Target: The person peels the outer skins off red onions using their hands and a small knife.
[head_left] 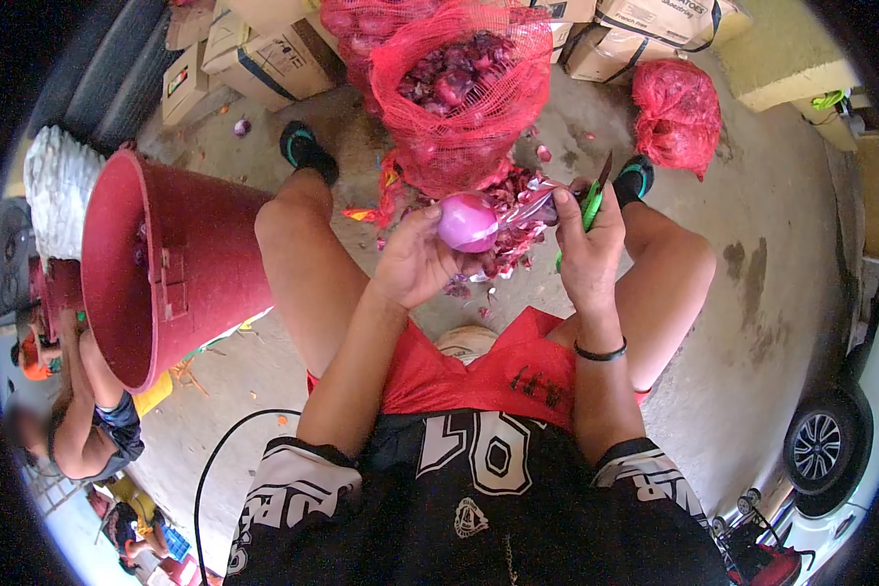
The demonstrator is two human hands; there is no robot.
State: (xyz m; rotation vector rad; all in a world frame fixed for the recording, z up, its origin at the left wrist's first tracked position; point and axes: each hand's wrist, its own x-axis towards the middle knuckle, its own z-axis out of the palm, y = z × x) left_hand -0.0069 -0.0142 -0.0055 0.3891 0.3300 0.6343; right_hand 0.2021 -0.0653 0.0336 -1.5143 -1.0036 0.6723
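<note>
A peeled purple onion [468,223] sits in my left hand [415,259], the fingers closed around its left and lower side. From the onion's right side a strip of purple skin [529,208] stretches to the fingers of my right hand [592,259]. That hand is also closed on a small knife with a green handle [592,205], its dark blade pointing up. Beneath both hands, a heap of onion skins [513,256] lies on the floor. Just beyond stands a red mesh sack [459,146] with its mouth open, showing dark red onions inside.
On the left, a big red tub [205,264] leans toward my knee. A smaller red mesh sack [676,117] lies at the back right. Cardboard boxes [273,63] line the back. Another person [93,410] sits at far left, and a car wheel [816,446] shows at right.
</note>
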